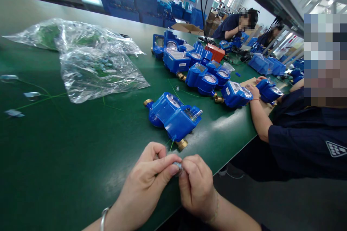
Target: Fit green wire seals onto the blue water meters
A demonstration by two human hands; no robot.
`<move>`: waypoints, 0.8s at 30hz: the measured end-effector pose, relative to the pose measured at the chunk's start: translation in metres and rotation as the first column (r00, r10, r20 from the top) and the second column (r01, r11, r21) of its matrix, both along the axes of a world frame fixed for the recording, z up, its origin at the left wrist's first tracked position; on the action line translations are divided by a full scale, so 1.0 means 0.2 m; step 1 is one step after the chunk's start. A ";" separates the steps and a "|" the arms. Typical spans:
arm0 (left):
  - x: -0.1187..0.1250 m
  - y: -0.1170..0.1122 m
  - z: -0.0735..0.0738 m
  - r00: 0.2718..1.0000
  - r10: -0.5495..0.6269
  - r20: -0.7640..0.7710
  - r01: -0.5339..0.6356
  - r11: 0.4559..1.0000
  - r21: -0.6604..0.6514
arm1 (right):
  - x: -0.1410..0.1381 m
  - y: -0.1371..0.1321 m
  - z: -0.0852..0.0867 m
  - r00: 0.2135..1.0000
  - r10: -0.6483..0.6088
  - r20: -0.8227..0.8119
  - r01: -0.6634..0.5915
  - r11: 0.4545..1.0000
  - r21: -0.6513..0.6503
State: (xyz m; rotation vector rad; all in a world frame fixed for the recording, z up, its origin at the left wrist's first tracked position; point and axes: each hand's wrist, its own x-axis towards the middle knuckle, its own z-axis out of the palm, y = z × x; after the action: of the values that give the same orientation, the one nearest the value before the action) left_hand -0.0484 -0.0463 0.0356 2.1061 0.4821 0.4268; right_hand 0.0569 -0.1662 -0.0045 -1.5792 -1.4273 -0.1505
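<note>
Just in front of a blue water meter (162, 112) with brass ends, my two hands meet at the fingertips. My left hand (148, 180) is closed, pinching a small clear, bluish wire seal (178, 165) between thumb and forefinger. On the seal's other side, my right hand (197, 186) is closed with its fingertips pressed against it. A thin green wire (171, 145) runs from the meter's near corner, by its brass fitting (182, 144), towards my fingers. Where the wire enters the seal is hidden by my fingers.
Clear plastic bags (100, 68) of small seals lie on the green table (67, 158). Loose seals with green wires (31, 95) are at left. Several blue meters (202, 77) stand further back. At right, a co-worker (292, 133) handles another meter (269, 91).
</note>
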 end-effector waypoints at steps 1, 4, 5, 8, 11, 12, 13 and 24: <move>0.00 -0.01 0.00 1.000 0.011 0.011 -0.011 1.000 0.024 | -0.01 0.00 0.00 0.997 0.016 -0.077 -0.017 1.000 -0.015; 0.00 -0.02 0.00 0.999 0.000 0.032 -0.002 0.998 0.056 | -0.04 0.02 0.01 0.847 0.052 -0.530 -0.106 0.992 -0.071; -0.01 -0.02 0.00 0.999 -0.012 0.039 0.009 0.998 0.060 | -0.04 0.03 0.02 0.687 0.073 -0.723 -0.176 0.982 -0.068; -0.01 -0.02 -0.01 0.997 -0.045 0.056 0.041 0.997 0.062 | -0.05 0.04 0.04 0.063 0.118 -0.991 -0.447 0.891 0.078; -0.02 -0.02 -0.02 0.998 -0.016 0.068 0.012 0.998 0.057 | -0.06 0.03 0.04 0.271 0.125 -0.954 -0.416 0.909 0.001; -0.02 -0.02 -0.02 0.997 0.000 0.072 -0.004 0.999 0.052 | -0.06 0.02 0.03 0.501 0.109 -0.859 -0.317 0.946 -0.064; -0.02 -0.02 -0.02 0.997 0.012 0.075 -0.015 0.999 0.046 | -0.06 0.01 0.02 0.703 0.079 -0.707 -0.214 0.971 -0.103; -0.01 -0.02 -0.01 0.998 -0.003 0.056 0.001 0.999 0.036 | -0.07 0.05 0.00 0.407 0.111 -0.907 -0.361 0.931 -0.047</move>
State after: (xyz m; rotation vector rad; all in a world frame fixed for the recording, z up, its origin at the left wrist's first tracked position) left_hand -0.0494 -0.0495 0.0344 2.1231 0.4423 0.4955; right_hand 0.0435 -0.1557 -0.0040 -1.2418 -0.7569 0.9748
